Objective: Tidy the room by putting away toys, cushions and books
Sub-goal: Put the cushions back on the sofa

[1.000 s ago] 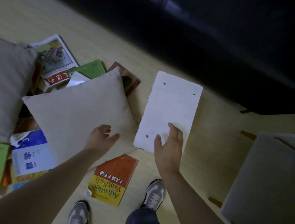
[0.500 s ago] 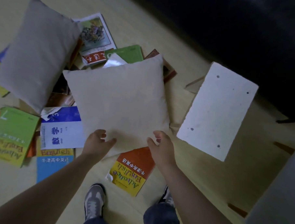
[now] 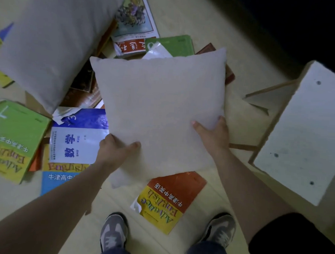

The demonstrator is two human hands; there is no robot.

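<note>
- Two hands are holding the pale cushion (image 3: 159, 111) at its near side. The left hand (image 3: 113, 151) is pinching the near-left edge with the thumb on top. The right hand (image 3: 214, 134) is grasping the right edge, so each grip is closed on the fabric.
- The cushion is lying over scattered books on the floor (image 3: 187, 12), in the middle of the scene; I cannot tell whether it is lifting clear.
- As I judge it, the step in hand is picking up this cushion to put it away.
- The next move is calling for a straight lift with both grips, so the soft cushion is not dragging the loose books along. After that it needs carrying to its place, which is not showing here.
- A grey cushion (image 3: 51, 41) is waiting at the far left, resting on more books.
- Writing is showing on several covers:
  - The orange and yellow book (image 3: 169, 200) at the near side is showing "Advance English" and "牛津高中英语", upside down.
  - The blue and white book (image 3: 76, 138) is showing "数学 SHU XUE" and a 3.
  - The green book (image 3: 12, 139) at the near left is showing "Advance" in part.
</note>
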